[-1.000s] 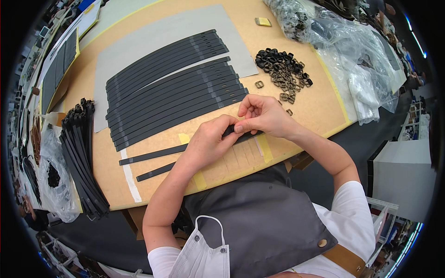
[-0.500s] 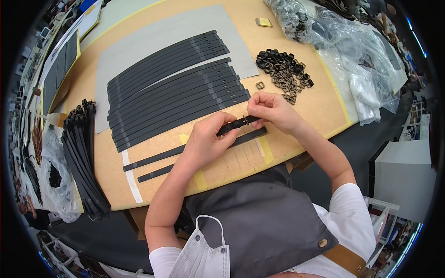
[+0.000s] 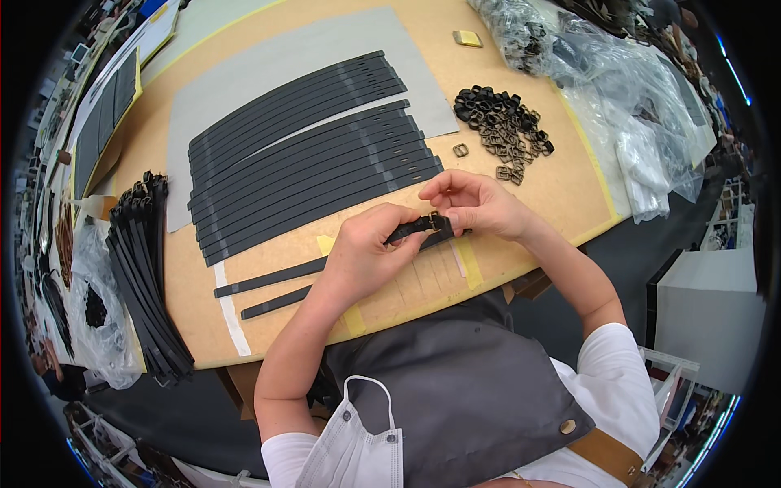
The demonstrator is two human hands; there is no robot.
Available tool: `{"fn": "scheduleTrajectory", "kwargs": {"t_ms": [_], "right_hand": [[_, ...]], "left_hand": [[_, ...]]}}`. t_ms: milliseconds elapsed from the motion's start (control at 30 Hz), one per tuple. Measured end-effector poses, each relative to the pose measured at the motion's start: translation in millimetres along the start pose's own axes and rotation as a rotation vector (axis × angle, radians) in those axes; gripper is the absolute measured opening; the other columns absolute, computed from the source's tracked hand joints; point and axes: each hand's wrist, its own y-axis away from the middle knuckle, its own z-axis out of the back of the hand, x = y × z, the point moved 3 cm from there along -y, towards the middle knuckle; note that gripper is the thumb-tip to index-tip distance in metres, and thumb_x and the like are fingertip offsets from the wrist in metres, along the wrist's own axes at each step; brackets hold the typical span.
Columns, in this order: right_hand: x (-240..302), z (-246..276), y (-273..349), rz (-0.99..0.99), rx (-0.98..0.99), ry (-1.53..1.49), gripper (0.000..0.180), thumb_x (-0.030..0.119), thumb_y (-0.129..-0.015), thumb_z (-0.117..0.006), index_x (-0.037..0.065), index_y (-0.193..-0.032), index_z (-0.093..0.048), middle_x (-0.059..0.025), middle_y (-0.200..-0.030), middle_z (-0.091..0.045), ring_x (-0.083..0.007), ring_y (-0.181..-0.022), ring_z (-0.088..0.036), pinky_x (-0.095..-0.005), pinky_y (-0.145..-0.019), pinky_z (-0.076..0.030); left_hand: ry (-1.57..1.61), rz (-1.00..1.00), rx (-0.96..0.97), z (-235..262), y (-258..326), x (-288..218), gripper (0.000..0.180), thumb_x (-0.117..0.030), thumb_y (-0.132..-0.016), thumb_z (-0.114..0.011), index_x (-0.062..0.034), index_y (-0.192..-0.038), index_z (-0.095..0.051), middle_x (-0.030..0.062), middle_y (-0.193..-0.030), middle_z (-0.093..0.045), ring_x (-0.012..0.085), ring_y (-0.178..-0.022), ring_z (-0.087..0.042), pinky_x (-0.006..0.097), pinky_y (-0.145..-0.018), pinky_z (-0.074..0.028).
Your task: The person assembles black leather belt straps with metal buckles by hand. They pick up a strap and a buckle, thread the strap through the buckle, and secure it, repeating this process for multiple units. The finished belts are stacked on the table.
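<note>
A black strap with a small brass-toned buckle (image 3: 431, 221) is held over the near edge of the table. My left hand (image 3: 366, 248) is closed round the strap just left of the buckle. On the other side, my right hand (image 3: 482, 207) grips the strap's short end by the thumb and lower fingers, its index finger raised and bent. Beneath my hands lie two loose black straps, the farther one (image 3: 264, 281) longer in view and the nearer one (image 3: 277, 303) partly covered by my left forearm.
Rows of flat black straps (image 3: 309, 175) lie on a grey sheet (image 3: 244, 73). To their right are a pile of buckles and black loops (image 3: 504, 126) and a lone buckle (image 3: 461, 150). A bundle of finished-looking straps (image 3: 146, 276) hangs over the left edge. Plastic bags (image 3: 602, 73) cover the far right.
My right hand has shifted slightly down, and its index finger has lifted off the strap. The strap's end now bends at the buckle. My left hand keeps its hold.
</note>
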Motion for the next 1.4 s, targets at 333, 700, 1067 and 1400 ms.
{"fn": "scheduleTrajectory", "kwargs": {"t_ms": [333, 700, 1067, 1400], "right_hand": [[16.8, -26.3, -11.7, -0.186, -0.021, 0.592, 0.021, 0.015, -0.094, -0.073, -0.003, -0.106, -0.071, -0.0029, -0.09, -0.072, -0.0064, -0.076, -0.065, -0.0234, -0.067, -0.052], [7.8, -15.5, -16.0, -0.216, -0.09, 0.345, 0.016, 0.018, -0.089, -0.073, 0.002, -0.092, -0.072, 0.0, -0.076, -0.068, -0.0053, -0.064, -0.06, -0.0241, -0.058, -0.046], [4.0, -10.4, -17.3, -0.236, -0.062, 0.343, 0.013, 0.016, -0.092, -0.074, 0.004, -0.093, -0.07, 0.0022, -0.079, -0.068, -0.0028, -0.064, -0.058, -0.0212, -0.058, -0.046], [1.4, -10.4, -19.2, -0.222, -0.057, 0.305, 0.018, 0.021, -0.092, -0.077, 0.004, -0.09, -0.071, 0.0016, -0.072, -0.065, -0.0046, -0.062, -0.057, -0.0229, -0.055, -0.042]], "left_hand": [[-0.073, -0.023, 0.019, -6.5, 2.0, 3.7, 0.025, -0.001, -0.082, -0.081, -0.0006, -0.106, -0.072, 0.0077, -0.088, -0.074, 0.0143, -0.072, -0.069, 0.028, -0.062, -0.054], [-0.032, 0.099, 0.017, 0.0, -4.2, 6.4, 0.023, -0.002, -0.081, -0.082, -0.0006, -0.096, -0.064, 0.0062, -0.081, -0.07, 0.0091, -0.069, -0.065, 0.025, -0.057, -0.053], [-0.017, 0.111, 0.013, -1.9, -5.8, 10.1, 0.02, 0.001, -0.081, -0.079, 0.0003, -0.094, -0.064, 0.0045, -0.078, -0.067, 0.0065, -0.068, -0.063, 0.023, -0.057, -0.052], [-0.031, 0.1, -0.005, -2.1, -5.5, 12.1, 0.019, 0.001, -0.08, -0.079, 0.001, -0.091, -0.064, 0.0051, -0.077, -0.067, 0.0079, -0.067, -0.063, 0.024, -0.057, -0.053]]}}
